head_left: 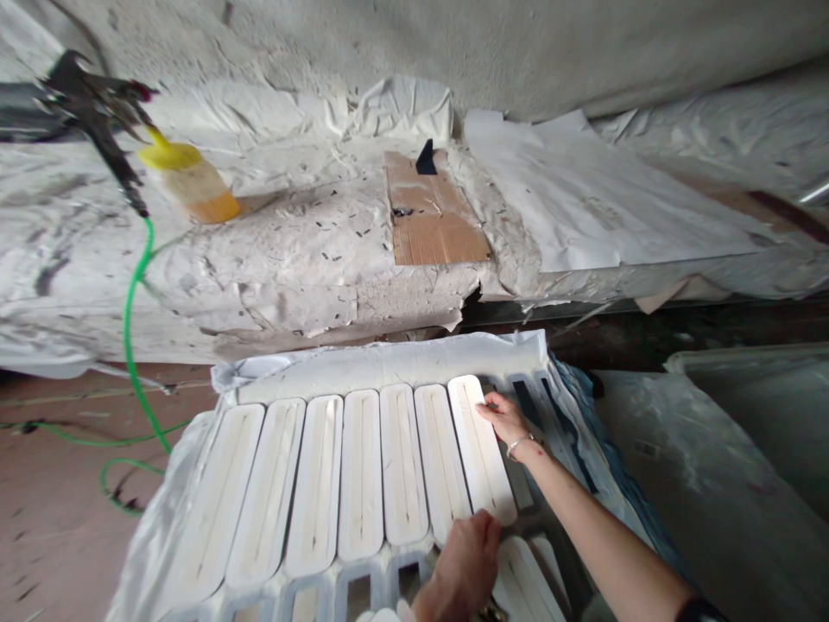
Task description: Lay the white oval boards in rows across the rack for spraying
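The right hand [503, 416] pinches the far end of the panel [483, 458], fingers curled over its edge. The left hand [461, 566] closes on its near end. White, oblong, round-ended and grooved lengthwise, the panel lies last of seven toward the rack's [389, 361] right edge.

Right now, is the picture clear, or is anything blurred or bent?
Head view: soft even light, no harsh shadows; wide lens bows the bench; spray gun at top left is blurred; right hand and white slat are sharp; left hand, near the bottom edge, slightly soft.
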A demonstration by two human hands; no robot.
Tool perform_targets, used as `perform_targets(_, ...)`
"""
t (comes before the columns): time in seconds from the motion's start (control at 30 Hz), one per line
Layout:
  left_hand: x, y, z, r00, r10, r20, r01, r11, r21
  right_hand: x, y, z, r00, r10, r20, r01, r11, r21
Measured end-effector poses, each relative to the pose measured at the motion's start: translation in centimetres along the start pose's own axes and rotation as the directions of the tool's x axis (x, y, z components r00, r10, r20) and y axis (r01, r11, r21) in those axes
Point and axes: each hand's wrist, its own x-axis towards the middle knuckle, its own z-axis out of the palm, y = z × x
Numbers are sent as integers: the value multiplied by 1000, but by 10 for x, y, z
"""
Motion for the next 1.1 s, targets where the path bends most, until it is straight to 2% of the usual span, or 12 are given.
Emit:
perform_targets(0.2,19,-4,-7,997,-31,-71,38,995,90,6,-8,1,999,28,24,-24,988,-151)
perform_targets(0.3,26,-14,-7,973,140,-184,-87,959,268,6,-13,1,999,32,17,-27,964,-264)
perform_targets(0.33,29,-20,-6,944,235,-230,-144,924,354,6,-15,2,999,33,16,-27,953,-301)
perform_targets(0.43,38,-42,2,807,499,-316,-266,785,559,5,-21,1,999,35,20,-23,908,-419)
perform_targets(0.5,44,-54,6,753,577,-316,-297,727,619,4,-27,0,999,42,21,-26,864,-503)
perform_targets(0.53,46,-58,6,746,591,-306,-300,709,638,3,-30,0,999,48,23,-28,840,-541)
perform_targets(0.7,46,-60,-3,784,579,-224,-307,675,671,-13,-41,-10,994,95,46,-44,767,-640)
perform_targets(0.83,43,-56,-5,786,575,-226,-293,670,682,-52,-38,-28,978,144,152,-15,772,-635)
perform_targets(0.97,41,-55,-5,792,571,-216,-294,667,685,-112,-17,-42,917,241,316,8,783,-622)
perform_targets(1.1,40,-56,-4,787,576,-221,-301,671,678,-159,9,-43,849,330,412,-9,790,-613)
